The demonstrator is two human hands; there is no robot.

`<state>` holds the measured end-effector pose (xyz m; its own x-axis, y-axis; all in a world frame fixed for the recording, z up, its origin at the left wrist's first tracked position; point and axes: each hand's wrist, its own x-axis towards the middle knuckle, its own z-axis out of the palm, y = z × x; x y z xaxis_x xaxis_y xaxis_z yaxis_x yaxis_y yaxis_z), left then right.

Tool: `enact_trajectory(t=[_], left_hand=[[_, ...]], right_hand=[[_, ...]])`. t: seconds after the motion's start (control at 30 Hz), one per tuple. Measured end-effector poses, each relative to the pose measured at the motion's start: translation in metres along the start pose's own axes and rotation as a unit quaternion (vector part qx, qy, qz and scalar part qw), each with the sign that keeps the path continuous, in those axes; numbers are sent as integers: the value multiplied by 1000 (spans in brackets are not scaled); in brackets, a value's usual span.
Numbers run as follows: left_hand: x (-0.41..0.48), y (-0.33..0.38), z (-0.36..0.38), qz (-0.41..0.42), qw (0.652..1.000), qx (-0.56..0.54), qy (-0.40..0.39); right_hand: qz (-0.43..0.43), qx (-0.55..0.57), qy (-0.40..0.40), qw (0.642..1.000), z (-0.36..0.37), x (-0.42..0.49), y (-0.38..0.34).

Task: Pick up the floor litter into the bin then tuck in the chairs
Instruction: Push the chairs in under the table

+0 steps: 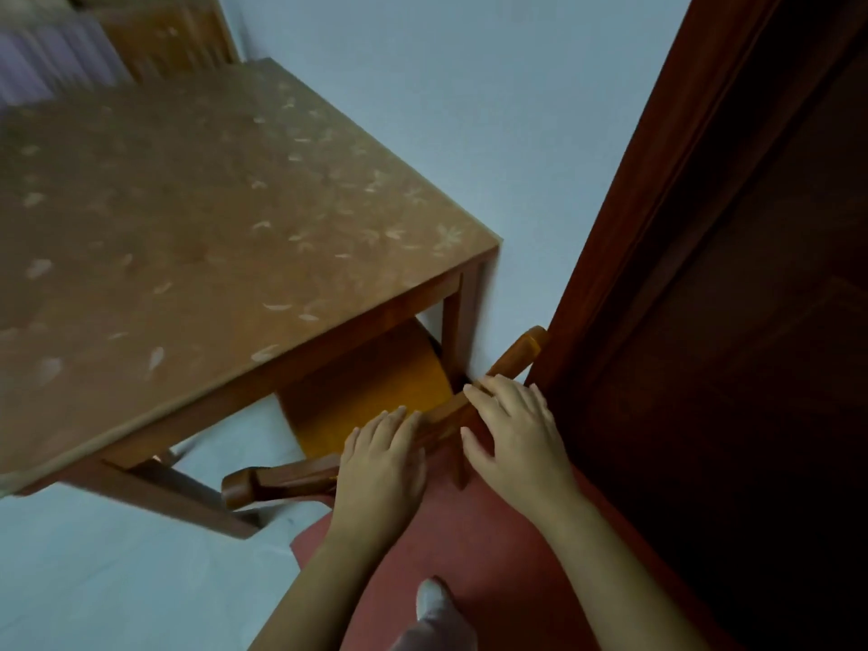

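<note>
A wooden chair (375,387) with an orange-brown seat stands partly under the wooden table (197,237), at its near right corner. The curved top rail of its backrest (282,479) runs from lower left to upper right. My left hand (383,462) rests over the middle of that rail, fingers curled on it. To its right, my right hand (514,434) lies on the same rail with fingers spread. No litter or bin shows in the head view.
A dark red-brown door (704,274) stands close on the right, almost touching the chair's right end. A red mat (469,556) lies under my foot in a white sock (432,599). Pale floor (94,580) spreads left; another piece of wooden furniture (164,35) stands beyond the table.
</note>
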<state>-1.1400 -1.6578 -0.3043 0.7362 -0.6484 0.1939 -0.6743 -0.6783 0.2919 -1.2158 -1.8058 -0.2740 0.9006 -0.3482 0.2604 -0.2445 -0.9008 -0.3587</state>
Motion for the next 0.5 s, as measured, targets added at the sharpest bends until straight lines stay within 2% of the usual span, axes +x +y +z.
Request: enact_trajectory(t=[0.13, 0.37, 0.5], left_hand=[[7, 5, 17, -16, 999, 18, 27], [15, 8, 38, -28, 986, 55, 155], [14, 7, 41, -35, 985, 85, 147]], right_hand=[[-37, 7, -51, 998, 16, 23, 18], [-111, 7, -110, 988, 38, 43, 39], [-140, 27, -135, 981, 47, 51, 44]])
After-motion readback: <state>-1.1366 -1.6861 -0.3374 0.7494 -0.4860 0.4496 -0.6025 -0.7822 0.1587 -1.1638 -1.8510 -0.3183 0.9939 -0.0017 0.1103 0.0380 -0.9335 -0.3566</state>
